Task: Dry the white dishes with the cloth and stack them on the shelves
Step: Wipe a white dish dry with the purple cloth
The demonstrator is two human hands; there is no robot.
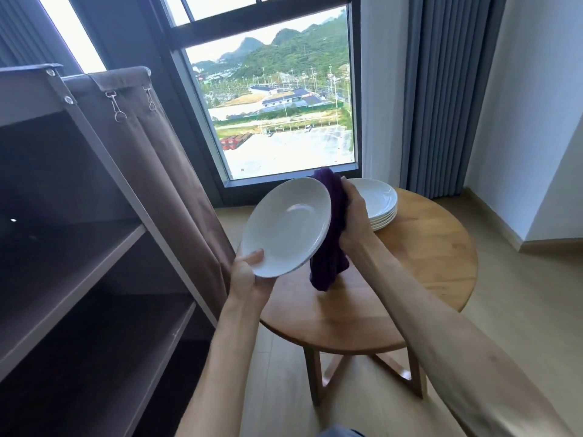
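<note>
In the head view, a glossy round white plate (pixel 285 227) is held tilted above the round wooden table (pixel 426 257), its lower rim pinched by the left hand (pixel 249 272). A soft purple cloth (pixel 331 228) is gripped by the right hand (pixel 353 216) and pressed to the plate's far edge. The rim is best wiped all round, the plate kept firmly supported. More plates are stacked (pixel 377 203) behind; the brown shelves (pixel 79 266) are seen at left.

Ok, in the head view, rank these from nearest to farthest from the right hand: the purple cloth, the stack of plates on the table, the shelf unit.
1. Purple cloth: gripped in the right hand.
2. Stack of plates: just behind the hand, on the round table.
3. Shelf unit: far across on the left, beyond the held plate.
</note>
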